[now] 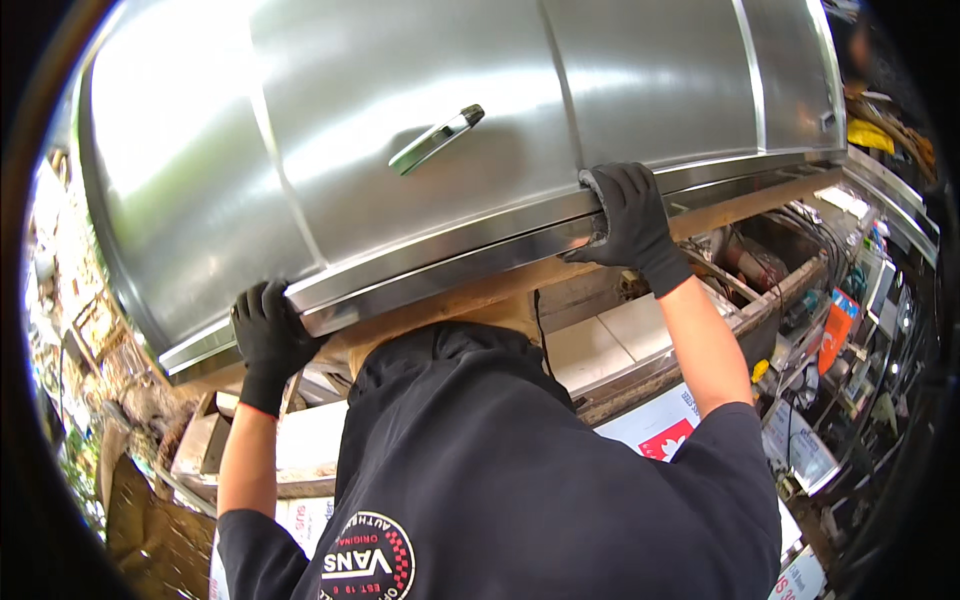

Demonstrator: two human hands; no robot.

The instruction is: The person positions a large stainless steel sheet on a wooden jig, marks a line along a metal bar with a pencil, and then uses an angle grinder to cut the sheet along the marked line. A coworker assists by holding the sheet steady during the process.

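A long, shiny metal strip runs along the near edge of a broad sheet-metal surface. My left hand, in a black glove, is closed around the strip's left end, its fingers on top. My right hand, also gloved in black, grips the strip farther right, with the fingers over the upper edge and the thumb below. A slim pale green device with a black end lies on the sheet metal beyond my hands.
A wooden beam runs beneath the metal edge. Lower down is a frame with pale tiles or panels. Cluttered tools and cables lie at the right, near an orange packet. Brown scrap sheeting sits at the lower left.
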